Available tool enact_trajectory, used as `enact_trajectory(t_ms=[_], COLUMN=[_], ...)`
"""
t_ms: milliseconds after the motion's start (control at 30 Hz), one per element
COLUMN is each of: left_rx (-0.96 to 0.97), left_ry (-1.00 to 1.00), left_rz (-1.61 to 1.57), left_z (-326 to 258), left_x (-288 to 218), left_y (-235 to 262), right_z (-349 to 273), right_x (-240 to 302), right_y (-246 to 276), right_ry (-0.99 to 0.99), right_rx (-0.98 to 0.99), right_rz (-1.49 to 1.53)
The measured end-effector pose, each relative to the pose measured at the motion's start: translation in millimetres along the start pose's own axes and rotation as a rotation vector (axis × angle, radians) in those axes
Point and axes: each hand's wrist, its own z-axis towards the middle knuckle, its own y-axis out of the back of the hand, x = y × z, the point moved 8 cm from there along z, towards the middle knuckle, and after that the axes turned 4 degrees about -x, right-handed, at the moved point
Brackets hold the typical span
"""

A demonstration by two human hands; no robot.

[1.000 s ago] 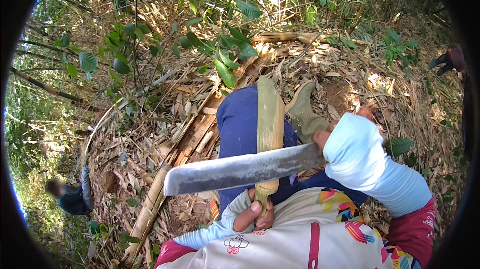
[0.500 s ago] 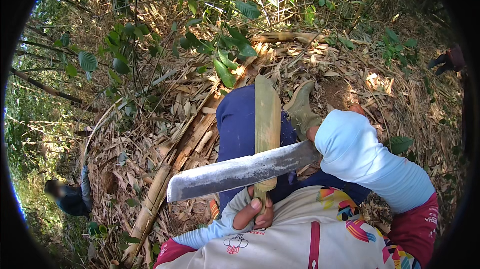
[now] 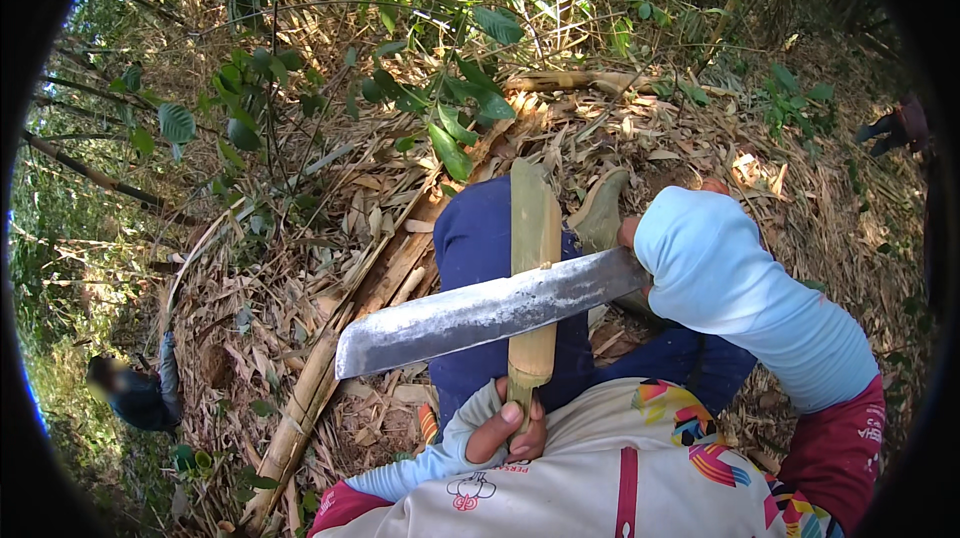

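A split length of green-yellow bamboo (image 3: 535,223) lies away from my body across my trousered leg, its far end cut at a slant. My left hand (image 3: 508,433) is closed round its narrow near end, just below a node. Over the middle of the bamboo crosses the long, broad blade of a machete (image 3: 440,328), its tip toward the left. The blade appears to touch the bamboo there. My right hand (image 3: 629,233) is closed at the machete's handle end. The pale blue sleeve hides most of that hand and the handle.
My boot (image 3: 600,213) rests beyond the bamboo's right side. A split log (image 3: 300,398) runs along the left over dry leaves. Leafy stems (image 3: 450,138) hang ahead. Another person (image 3: 140,396) is low at the far left; a dark shape (image 3: 888,130) shows at the right edge.
The machete blade has shifted away from me, farther up the bamboo from the node, and my right hand has moved with it. My left hand keeps its grip on the near end.
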Motion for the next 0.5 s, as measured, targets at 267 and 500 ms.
enact_trajectory(t_ms=[267,500], left_rx=[-0.016,-0.008], left_ry=[0.007,0.000], left_rz=[-0.010,0.041], left_z=[0,-2], left_x=[2,1], left_y=[2,1], right_z=[21,43], right_x=[-19,-65], right_y=[7,24], right_ry=[-0.204,-0.314], right_rx=[0.172,-0.038], right_rz=[-0.121,0.041])
